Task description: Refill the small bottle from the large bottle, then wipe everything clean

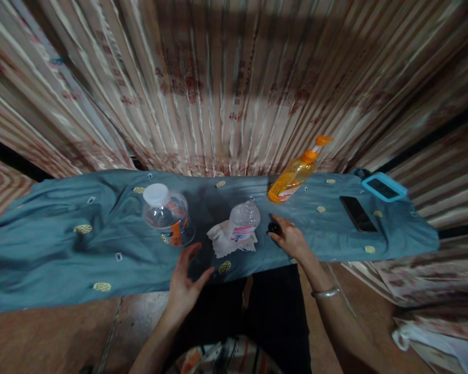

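My left hand (185, 280) hovers open at the near edge of the blue cloth (62, 244), fingers spread, holding nothing, just below a large clear plastic jar (167, 214) with a white lid. A small clear bottle (243, 221) stands on a crumpled white tissue (222, 243) between my hands. My right hand (290, 240) rests on the cloth with its fingertips pinching a small black cap-like object (274, 227) to the right of the bottle.
An orange pump bottle (296, 174) stands at the back right. A black phone (358, 213) and a phone in a light blue case (384, 187) lie at the right end. A striped curtain hangs behind. White cloth (437, 343) lies at lower right.
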Action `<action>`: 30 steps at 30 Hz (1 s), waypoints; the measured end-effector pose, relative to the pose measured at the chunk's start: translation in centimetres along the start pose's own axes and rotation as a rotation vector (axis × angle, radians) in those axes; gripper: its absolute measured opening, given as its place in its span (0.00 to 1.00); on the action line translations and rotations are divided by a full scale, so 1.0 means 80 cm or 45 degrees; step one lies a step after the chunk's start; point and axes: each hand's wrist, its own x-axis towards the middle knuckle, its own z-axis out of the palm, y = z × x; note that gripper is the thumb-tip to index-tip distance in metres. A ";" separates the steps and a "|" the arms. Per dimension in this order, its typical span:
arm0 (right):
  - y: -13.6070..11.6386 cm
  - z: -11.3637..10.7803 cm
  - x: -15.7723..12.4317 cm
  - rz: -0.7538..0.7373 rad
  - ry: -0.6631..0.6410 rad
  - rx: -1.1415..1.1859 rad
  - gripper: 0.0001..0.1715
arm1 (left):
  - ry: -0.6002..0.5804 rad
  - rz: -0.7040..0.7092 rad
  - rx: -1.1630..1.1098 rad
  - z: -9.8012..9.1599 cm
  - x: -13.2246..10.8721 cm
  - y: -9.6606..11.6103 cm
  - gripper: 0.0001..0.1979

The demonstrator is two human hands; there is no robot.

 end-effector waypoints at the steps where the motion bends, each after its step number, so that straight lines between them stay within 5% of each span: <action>1: -0.002 0.004 0.003 -0.026 -0.001 0.014 0.29 | -0.016 0.036 -0.034 0.015 0.010 0.005 0.33; 7: -0.005 0.001 0.011 -0.016 0.053 0.101 0.17 | -0.161 0.142 -0.208 0.082 0.070 0.023 0.55; 11: -0.028 -0.038 0.010 0.001 0.173 0.516 0.22 | -0.216 0.128 -0.269 0.102 0.089 0.032 0.56; 14: -0.065 -0.080 0.007 -0.188 0.164 0.829 0.25 | -0.268 0.124 -0.309 0.109 0.094 0.035 0.52; 21: -0.144 -0.152 0.016 -0.644 -0.008 0.257 0.18 | -0.269 0.069 -0.304 0.116 0.093 0.037 0.34; 30: -0.170 -0.163 0.042 -0.934 -0.263 -0.212 0.17 | -0.261 0.091 -0.351 0.117 0.093 0.037 0.32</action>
